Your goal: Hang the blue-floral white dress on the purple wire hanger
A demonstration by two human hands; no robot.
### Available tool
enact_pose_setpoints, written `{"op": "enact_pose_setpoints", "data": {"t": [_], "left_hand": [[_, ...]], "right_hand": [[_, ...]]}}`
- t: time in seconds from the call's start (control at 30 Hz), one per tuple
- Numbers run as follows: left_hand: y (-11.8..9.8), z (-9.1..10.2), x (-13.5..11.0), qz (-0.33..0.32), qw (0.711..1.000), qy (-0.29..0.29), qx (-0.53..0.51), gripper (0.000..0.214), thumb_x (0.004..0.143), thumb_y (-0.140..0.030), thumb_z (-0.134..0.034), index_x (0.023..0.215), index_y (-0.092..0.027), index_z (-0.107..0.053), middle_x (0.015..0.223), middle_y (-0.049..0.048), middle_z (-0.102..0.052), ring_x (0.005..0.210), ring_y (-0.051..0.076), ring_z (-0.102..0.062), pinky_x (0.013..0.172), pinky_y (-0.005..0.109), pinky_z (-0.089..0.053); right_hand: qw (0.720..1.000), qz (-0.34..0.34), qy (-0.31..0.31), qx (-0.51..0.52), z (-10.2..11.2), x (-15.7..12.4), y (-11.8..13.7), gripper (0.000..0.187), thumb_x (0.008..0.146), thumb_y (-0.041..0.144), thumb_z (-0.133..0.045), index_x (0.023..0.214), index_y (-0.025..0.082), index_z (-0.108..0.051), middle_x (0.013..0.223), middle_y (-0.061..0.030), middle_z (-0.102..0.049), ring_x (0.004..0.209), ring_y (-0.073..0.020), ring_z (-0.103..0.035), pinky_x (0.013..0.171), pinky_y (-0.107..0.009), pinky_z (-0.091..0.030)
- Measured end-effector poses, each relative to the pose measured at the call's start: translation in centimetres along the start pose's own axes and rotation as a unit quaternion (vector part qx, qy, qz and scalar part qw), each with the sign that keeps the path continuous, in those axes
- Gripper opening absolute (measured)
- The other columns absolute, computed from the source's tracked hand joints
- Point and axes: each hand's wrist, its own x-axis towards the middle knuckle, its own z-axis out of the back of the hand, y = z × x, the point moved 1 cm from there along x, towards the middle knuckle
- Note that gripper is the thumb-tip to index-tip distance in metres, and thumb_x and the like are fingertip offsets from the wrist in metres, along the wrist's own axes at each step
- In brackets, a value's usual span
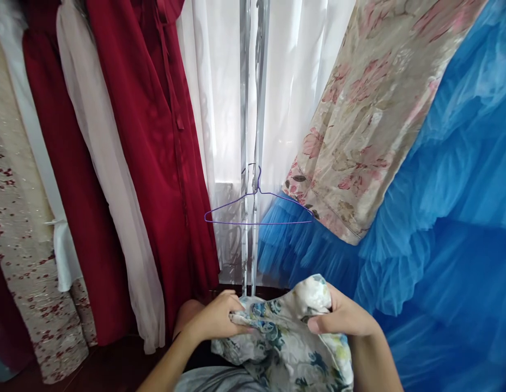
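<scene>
A white cloth garment with blue flowers point(277, 337) is pinched in the grips of left hand point(218, 316) and right hand point(346, 312), bunched crosswise between them; ahead, a purple wire hanger point(273, 224) is hung, nearer the left.

no lettering, label or number can be read.
</scene>
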Motion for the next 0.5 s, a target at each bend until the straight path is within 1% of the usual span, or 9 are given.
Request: {"op": "enact_pose_setpoints", "data": {"t": [0.07,0.1,0.17,0.2,0.27,0.33,0.37,0.4,0.5], "left_hand": [[1.6,3.2,-0.3,-0.012,0.999,0.001,0.048,0.022,0.065,-0.045,-0.085,0.062,-0.027,-0.072,0.065,-0.0021,-0.068,0.079,0.022,-0.064,0.114,0.044,-0.027],[2.3,4.9,-0.4,-0.01,0.998,-0.015,0.053,0.021,0.062,-0.044,-0.087,0.063,-0.029,-0.073,0.07,-0.0014,-0.07,0.084,0.024,-0.064,0.115,0.046,-0.023],[3.1,8.4,-0.4,0.007,0.997,-0.068,0.037,0.025,0.052,-0.044,-0.091,0.061,-0.029,-0.073,0.08,0.0015,-0.074,0.095,0.029,-0.062,0.114,0.047,-0.025],[3.4,9.9,-0.3,0.02,0.995,-0.095,0.024,0.028,0.048,-0.044,-0.092,0.059,-0.028,-0.072,0.085,0.0031,-0.075,0.1,0.031,-0.06,0.112,0.046,-0.026],[3.6,12.5,0.4,0.046,0.991,-0.129,0.013,0.028,0.049,-0.044,-0.092,0.06,-0.027,-0.072,0.089,0.0055,-0.075,0.107,0.033,-0.056,0.111,0.046,-0.026],[3.7,14.7,1.4,0.061,0.987,-0.146,0.038,0.024,0.056,-0.045,-0.088,0.066,-0.026,-0.075,0.091,0.006,-0.076,0.113,0.034,-0.052,0.112,0.047,-0.022],[3.7,15.7,2.0,0.066,0.984,-0.149,0.069,0.023,0.061,-0.046,-0.085,0.069,-0.027,-0.076,0.093,0.0056,-0.076,0.115,0.034,-0.05,0.113,0.048,-0.02],[3.7,16.8,2.6,0.07,0.98,-0.151,0.107,0.023,0.065,-0.048,-0.082,0.072,-0.027,-0.077,0.095,0.005,-0.076,0.117,0.035,-0.049,0.112,0.049,-0.02],[3.8,19.7,4.3,0.084,0.96,-0.157,0.217,0.03,0.077,-0.055,-0.07,0.08,-0.026,-0.077,0.107,0.0046,-0.075,0.118,0.034,-0.052,0.108,0.047,-0.027]], "right_hand": [[0.991,-0.023,0.058,-0.122,0.7,1.1,1.0,0.02,0.066,0.025,-0.079,0.08,0.018,-0.067,0.072,-0.0001,-0.061,0.063,-0.0148,-0.051,0.058,-0.025,-0.039],[0.982,-0.028,0.066,-0.172,1.0,1.8,1.3,0.02,0.067,0.023,-0.078,0.084,0.018,-0.069,0.074,0.0,-0.063,0.065,-0.0148,-0.051,0.059,-0.024,-0.039],[0.968,-0.014,0.048,-0.245,1.8,3.5,1.6,0.024,0.066,0.017,-0.075,0.09,0.018,-0.072,0.079,-0.0005,-0.068,0.068,-0.0155,-0.055,0.059,-0.024,-0.041],[0.963,0.0,0.037,-0.269,2.2,4.4,1.5,0.022,0.067,0.016,-0.073,0.089,0.017,-0.074,0.078,-0.0007,-0.069,0.067,-0.0156,-0.056,0.058,-0.023,-0.041],[0.953,0.032,0.021,-0.301,3.3,6.3,1.3,0.009,0.072,0.017,-0.068,0.078,0.015,-0.074,0.07,-0.0005,-0.069,0.061,-0.0151,-0.055,0.054,-0.023,-0.04],[0.942,0.078,-0.009,-0.326,4.7,8.6,1.1,0.011,0.076,0.019,-0.065,0.072,0.015,-0.074,0.066,-0.0005,-0.068,0.06,-0.0155,-0.057,0.055,-0.024,-0.041],[0.935,0.102,-0.038,-0.338,5.4,9.8,1.0,0.011,0.077,0.02,-0.064,0.076,0.015,-0.075,0.071,-0.0012,-0.071,0.063,-0.0164,-0.06,0.058,-0.024,-0.043],[0.927,0.124,-0.074,-0.347,6.1,11.1,1.0,0.014,0.077,0.02,-0.065,0.085,0.015,-0.076,0.079,-0.0024,-0.074,0.068,-0.0178,-0.063,0.062,-0.025,-0.046],[0.9,0.149,-0.177,-0.368,7.8,14.9,0.7,0.04,0.076,0.02,-0.069,0.116,0.015,-0.071,0.103,-0.0075,-0.077,0.084,-0.0207,-0.068,0.073,-0.026,-0.05]]}}
